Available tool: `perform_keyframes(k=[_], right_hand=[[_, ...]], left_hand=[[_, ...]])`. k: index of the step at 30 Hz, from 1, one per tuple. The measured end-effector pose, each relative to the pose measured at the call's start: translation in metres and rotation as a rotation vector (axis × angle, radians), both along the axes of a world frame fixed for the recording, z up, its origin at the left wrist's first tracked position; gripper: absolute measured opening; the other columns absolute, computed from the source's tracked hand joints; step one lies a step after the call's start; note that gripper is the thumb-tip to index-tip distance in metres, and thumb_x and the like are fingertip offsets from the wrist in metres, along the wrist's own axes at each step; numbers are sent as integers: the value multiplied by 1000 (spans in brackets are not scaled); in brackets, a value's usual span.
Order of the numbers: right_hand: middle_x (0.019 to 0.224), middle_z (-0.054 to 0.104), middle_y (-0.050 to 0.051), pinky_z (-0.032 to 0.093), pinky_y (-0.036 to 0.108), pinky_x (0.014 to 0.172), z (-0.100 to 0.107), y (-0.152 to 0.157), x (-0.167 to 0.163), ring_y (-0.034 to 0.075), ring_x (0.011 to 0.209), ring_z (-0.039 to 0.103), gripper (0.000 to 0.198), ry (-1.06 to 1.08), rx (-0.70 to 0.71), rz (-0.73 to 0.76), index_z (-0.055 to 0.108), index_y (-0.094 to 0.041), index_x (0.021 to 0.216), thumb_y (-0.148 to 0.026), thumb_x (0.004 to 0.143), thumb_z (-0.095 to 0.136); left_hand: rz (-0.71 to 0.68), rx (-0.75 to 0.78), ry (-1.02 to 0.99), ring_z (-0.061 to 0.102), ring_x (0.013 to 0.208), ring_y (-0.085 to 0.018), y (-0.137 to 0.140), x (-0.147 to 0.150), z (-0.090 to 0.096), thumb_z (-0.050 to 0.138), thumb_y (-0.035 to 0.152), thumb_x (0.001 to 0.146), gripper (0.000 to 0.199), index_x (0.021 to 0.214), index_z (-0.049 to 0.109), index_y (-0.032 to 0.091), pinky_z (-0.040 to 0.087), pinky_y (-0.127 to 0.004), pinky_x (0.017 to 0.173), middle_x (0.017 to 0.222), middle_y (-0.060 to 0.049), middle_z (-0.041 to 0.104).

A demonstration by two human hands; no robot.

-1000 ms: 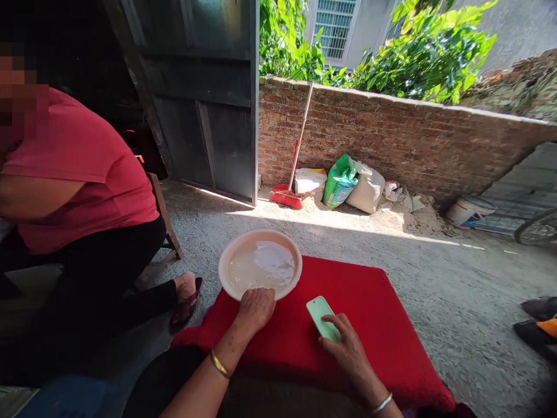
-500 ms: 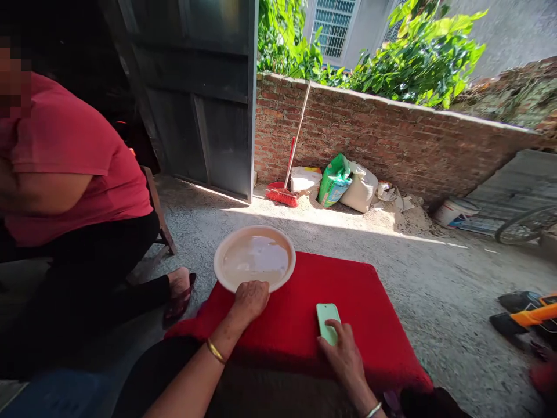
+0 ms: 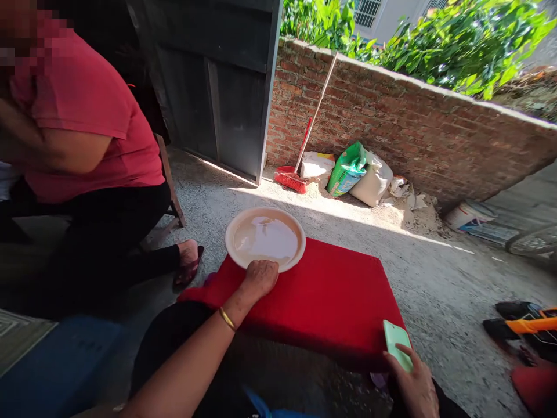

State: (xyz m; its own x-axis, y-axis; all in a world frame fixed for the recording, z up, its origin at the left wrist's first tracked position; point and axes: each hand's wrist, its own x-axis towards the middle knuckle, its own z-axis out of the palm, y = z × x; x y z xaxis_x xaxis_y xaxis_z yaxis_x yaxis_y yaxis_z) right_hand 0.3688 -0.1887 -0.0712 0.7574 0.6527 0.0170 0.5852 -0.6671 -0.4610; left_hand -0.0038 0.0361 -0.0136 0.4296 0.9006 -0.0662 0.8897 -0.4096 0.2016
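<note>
A pale round basin (image 3: 230, 244) of cloudy water sits at the far left corner of the table covered with red cloth (image 3: 331, 296). My left hand (image 3: 261, 277) is closed over the basin's near rim, with a gold bangle on the wrist. At the table's right edge my right hand (image 3: 415, 374) grips a light green phone (image 3: 395, 339), thumb and fingers around its lower part. The phone's far end points away from me.
On my left a person in a red shirt (image 3: 87, 110) sits on a wooden chair (image 3: 170, 186). A blue stool (image 3: 65, 366) is at lower left. By the brick wall (image 3: 391, 128) stand a red broom (image 3: 292, 182), a green sack (image 3: 347, 168) and a beige sack (image 3: 372, 183).
My right hand has moved right with the phone, from the middle of the red cloth to its right edge. My left hand stays on the basin rim. The view has tilted down.
</note>
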Motion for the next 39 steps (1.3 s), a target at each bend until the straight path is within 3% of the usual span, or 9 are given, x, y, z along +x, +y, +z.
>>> perform_keyframes(k=[4,10,12,16,19,22,26,33,39], right_hand=[[95,60,9,51,44,77,-12,1,-77,32,90,64,54,152,102,173,66,-25,104,-64,68,58],[102,59,0,49,26,73,-8,22,-195,17,89,63,37,485,43,859,70,-31,103,-28,66,66],[103,60,2,49,27,76,-3,27,-173,19,92,62,37,474,111,804,71,-30,104,-31,67,66],[99,63,9,50,40,86,6,32,-55,30,98,61,55,236,296,246,71,-22,103,-60,64,64],[86,63,12,50,47,81,12,37,30,36,92,61,70,106,134,-124,70,-15,105,-65,57,59],[77,61,12,51,46,72,12,50,53,36,82,62,73,90,-29,-229,69,-12,113,-63,63,55],[95,60,14,51,43,71,0,83,-22,34,89,64,67,10,-58,-21,68,-15,119,-60,72,53],[102,56,6,50,32,73,-11,106,-216,23,87,64,39,132,50,731,67,-28,114,-33,76,63],[97,58,3,49,29,75,-5,101,-214,20,86,62,35,394,137,918,70,-27,106,-32,71,66]], left_hand=[[-1,9,5,70,96,-31,1,0,1,45,19,95,29,102,72,11,51,-41,83,93,-19,73],[-29,54,10,70,95,-31,1,-3,-4,41,20,96,33,104,72,12,50,-42,82,92,-19,73],[-36,58,7,71,93,-31,1,-3,-6,40,20,96,34,102,72,12,51,-42,80,90,-19,73],[-44,64,-14,71,93,-31,2,-3,-9,40,19,96,34,101,72,12,51,-42,80,89,-18,73],[-40,70,-31,70,94,-31,1,-3,-9,41,17,94,33,103,72,11,51,-42,80,92,-18,73],[-33,70,-39,71,91,-31,1,-3,-9,43,16,94,31,101,73,11,51,-41,78,90,-18,73],[-24,77,-37,70,94,-30,0,-3,-11,43,18,95,30,102,72,12,50,-40,81,91,-18,73],[-14,65,-11,70,95,-28,0,-1,-10,45,20,96,28,101,71,13,50,-40,83,91,-16,73],[-26,45,-14,71,95,-28,-2,0,-3,43,19,97,29,105,70,12,51,-40,82,93,-17,74]])
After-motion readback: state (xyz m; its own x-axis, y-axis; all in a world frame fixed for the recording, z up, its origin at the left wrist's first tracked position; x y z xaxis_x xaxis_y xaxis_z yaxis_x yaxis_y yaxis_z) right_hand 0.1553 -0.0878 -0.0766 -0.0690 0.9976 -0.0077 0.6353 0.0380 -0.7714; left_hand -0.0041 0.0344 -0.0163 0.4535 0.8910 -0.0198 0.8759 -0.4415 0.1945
